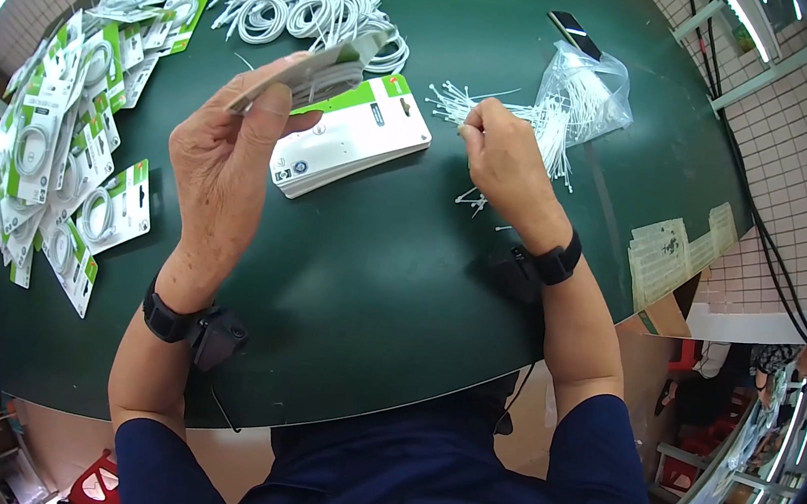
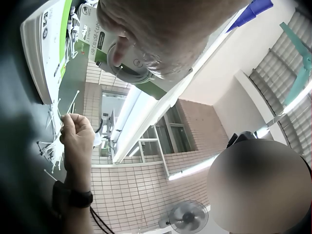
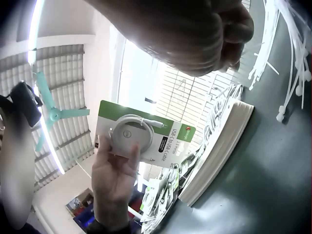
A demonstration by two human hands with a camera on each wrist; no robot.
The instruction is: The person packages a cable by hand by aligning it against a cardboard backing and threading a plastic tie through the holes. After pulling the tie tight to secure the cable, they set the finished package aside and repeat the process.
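Observation:
My left hand [image 1: 217,169] grips a white and green cable card [image 3: 170,139] raised above the table, thumb on its front. A white USB-C cable [image 3: 115,136] lies coiled on that card, its tip pointing toward the printed side. My right hand [image 1: 515,163] is lower, at the near edge of a loose heap of white cable ties [image 1: 550,124]. Its thumb and forefinger come together in a pinch, and in the left wrist view a thin cable tie [image 2: 74,100] rises from those fingertips. Below the held card lies a stack of blank cards [image 1: 362,141].
Finished cable cards [image 1: 34,146] are piled along the left side. Coiled white cables [image 1: 288,6] lie at the back. A clear plastic bag [image 1: 610,91] spills ties at the right, with a phone [image 1: 573,33] behind it. Printed paper [image 1: 670,255] covers the right table edge.

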